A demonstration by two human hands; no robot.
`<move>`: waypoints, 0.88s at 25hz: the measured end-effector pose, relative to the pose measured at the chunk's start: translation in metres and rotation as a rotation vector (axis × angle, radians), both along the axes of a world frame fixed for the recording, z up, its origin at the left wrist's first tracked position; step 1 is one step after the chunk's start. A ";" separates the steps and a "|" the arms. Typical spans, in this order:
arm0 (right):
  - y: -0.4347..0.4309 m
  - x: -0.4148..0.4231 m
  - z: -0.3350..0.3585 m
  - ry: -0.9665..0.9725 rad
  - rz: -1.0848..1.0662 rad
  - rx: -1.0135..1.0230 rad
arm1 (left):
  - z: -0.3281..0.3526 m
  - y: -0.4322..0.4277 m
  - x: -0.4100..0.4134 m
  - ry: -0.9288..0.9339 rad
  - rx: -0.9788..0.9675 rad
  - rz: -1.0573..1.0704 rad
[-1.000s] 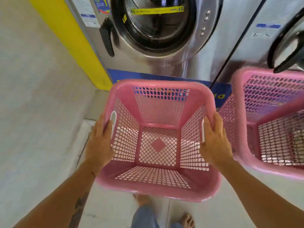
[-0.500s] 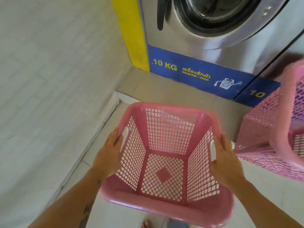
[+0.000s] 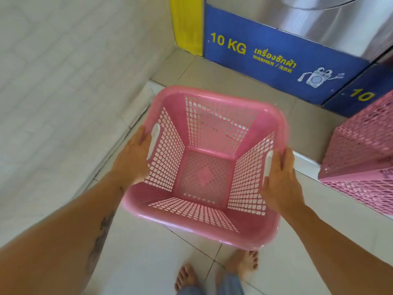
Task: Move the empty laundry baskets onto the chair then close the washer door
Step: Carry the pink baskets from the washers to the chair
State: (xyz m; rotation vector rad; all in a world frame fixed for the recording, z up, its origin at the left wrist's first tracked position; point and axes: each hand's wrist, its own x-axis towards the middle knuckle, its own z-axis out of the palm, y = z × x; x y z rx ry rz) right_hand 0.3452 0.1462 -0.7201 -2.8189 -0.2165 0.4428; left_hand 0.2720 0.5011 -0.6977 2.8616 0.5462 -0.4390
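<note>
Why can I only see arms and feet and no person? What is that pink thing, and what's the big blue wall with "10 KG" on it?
The camera sits on the person's head and looks down, so you see what they see: their own arms and bare feet on the tiled floor. The left hand and right hand grip the two side handles of an empty pink laundry basket, held up off the floor. The blue panel is the bottom of a washing machine; "10 KG" tells how much laundry fits. At the right edge is a second pink basket.
</note>
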 end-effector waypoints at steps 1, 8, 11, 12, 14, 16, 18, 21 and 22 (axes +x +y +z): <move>0.000 -0.003 0.006 0.016 0.006 0.014 | 0.007 0.000 0.000 0.021 0.003 0.012; -0.010 -0.017 0.119 0.010 0.021 0.255 | 0.096 -0.054 0.009 -0.051 -0.205 -0.041; -0.035 -0.027 0.173 -0.044 0.015 0.282 | 0.139 -0.097 0.016 -0.175 -0.355 -0.096; -0.048 -0.029 0.190 -0.052 0.004 0.280 | 0.152 -0.114 0.017 -0.203 -0.394 -0.116; -0.081 -0.030 0.226 -0.057 -0.021 0.276 | 0.181 -0.150 0.023 -0.230 -0.450 -0.175; -0.119 -0.025 0.257 -0.079 -0.061 0.293 | 0.208 -0.188 0.035 -0.252 -0.475 -0.251; -0.168 -0.022 0.282 -0.124 -0.128 0.341 | 0.227 -0.234 0.051 -0.273 -0.483 -0.300; -0.247 -0.012 0.299 -0.146 -0.199 0.396 | 0.233 -0.305 0.082 -0.312 -0.493 -0.304; -0.274 -0.006 0.300 -0.137 -0.222 0.399 | 0.230 -0.331 0.093 -0.316 -0.487 -0.312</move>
